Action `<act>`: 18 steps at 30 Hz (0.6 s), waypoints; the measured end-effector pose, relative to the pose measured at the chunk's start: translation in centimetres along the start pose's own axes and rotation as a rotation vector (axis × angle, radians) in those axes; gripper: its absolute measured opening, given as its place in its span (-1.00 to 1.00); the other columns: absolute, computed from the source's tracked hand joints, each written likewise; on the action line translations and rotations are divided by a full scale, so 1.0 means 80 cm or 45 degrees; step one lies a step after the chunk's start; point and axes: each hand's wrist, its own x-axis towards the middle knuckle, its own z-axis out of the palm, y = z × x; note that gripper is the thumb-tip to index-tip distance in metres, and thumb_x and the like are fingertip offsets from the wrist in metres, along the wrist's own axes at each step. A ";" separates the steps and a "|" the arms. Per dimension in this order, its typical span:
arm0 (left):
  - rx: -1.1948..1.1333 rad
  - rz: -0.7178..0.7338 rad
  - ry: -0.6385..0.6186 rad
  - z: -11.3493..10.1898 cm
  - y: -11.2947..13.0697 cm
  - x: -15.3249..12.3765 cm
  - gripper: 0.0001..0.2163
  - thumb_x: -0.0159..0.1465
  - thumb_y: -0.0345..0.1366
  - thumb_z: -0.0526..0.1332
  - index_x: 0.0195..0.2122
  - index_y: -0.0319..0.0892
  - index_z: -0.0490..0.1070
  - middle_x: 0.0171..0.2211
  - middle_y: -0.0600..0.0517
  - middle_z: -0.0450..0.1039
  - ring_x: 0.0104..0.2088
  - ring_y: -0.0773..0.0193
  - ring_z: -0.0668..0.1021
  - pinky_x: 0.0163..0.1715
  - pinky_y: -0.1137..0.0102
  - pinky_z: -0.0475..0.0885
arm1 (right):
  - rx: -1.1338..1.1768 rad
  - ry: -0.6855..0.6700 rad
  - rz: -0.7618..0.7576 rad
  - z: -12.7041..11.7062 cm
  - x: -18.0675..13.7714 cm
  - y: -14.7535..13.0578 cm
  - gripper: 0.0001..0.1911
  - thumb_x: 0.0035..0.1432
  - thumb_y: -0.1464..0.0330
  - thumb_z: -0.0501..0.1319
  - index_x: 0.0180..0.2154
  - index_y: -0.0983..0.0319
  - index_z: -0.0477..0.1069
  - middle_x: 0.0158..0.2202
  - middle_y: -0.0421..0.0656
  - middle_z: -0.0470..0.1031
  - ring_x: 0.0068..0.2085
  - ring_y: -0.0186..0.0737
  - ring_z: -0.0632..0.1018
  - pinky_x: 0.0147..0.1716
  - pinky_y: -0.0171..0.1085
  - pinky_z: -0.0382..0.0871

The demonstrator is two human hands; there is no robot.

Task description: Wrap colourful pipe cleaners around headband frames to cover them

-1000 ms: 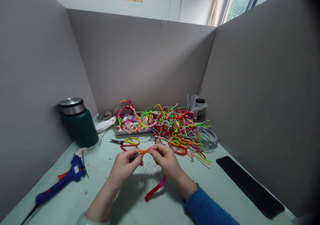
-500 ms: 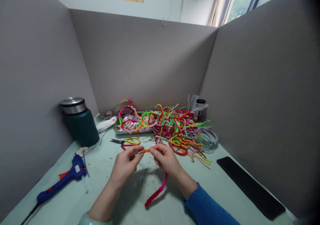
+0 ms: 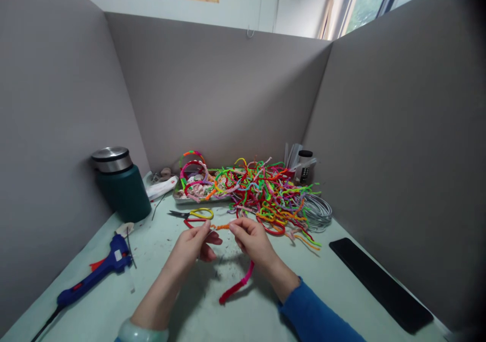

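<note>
Delicately, the right hand [image 3: 252,240] pinches an orange fuzzy strip [image 3: 222,226] at its three-o'clock end; at nine o'clock, the left hand [image 3: 189,245] has lower fingers spread, its grip impossible to tell. Light, even tension should likely suit the strip best.

Grey partitions [image 3: 220,88] below a bright window [image 3: 366,7]

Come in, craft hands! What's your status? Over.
Right grip pinches orange fuzzy strip. Left grip at strip's other end, hold unclear. Scissors lie just beyond left grip, seemingly not in the way. Over.
</note>
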 end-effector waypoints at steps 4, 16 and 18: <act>-0.072 0.041 -0.027 -0.001 0.000 0.000 -0.57 0.03 0.02 0.24 -0.31 -0.30 0.41 -0.41 -0.08 0.54 -0.69 0.45 0.41 -0.65 0.51 0.27 | -0.011 -0.028 0.031 0.001 -0.001 0.001 -0.72 0.06 0.17 0.22 -0.40 0.28 0.39 -0.70 -0.34 0.19 -0.67 -0.46 0.17 -0.70 -0.44 -0.02; -0.079 0.214 -0.012 -0.003 0.000 0.000 -0.63 0.02 -0.09 0.28 -0.27 -0.30 0.41 -0.42 -0.05 0.54 -0.75 0.54 0.26 -0.73 0.54 0.08 | 0.097 -0.071 0.185 0.002 -0.004 -0.015 -0.69 0.03 0.14 0.23 -0.40 0.28 0.37 -0.74 -0.38 0.19 -0.72 -0.50 0.10 -0.75 -0.45 -0.10; -0.072 0.222 -0.028 -0.004 -0.001 0.000 -0.64 0.02 -0.10 0.28 -0.27 -0.29 0.42 -0.41 -0.05 0.55 -0.75 0.54 0.26 -0.73 0.54 0.08 | 0.111 -0.077 0.204 0.001 -0.004 -0.015 -0.68 0.02 0.13 0.24 -0.39 0.28 0.37 -0.73 -0.38 0.19 -0.73 -0.50 0.09 -0.76 -0.46 -0.11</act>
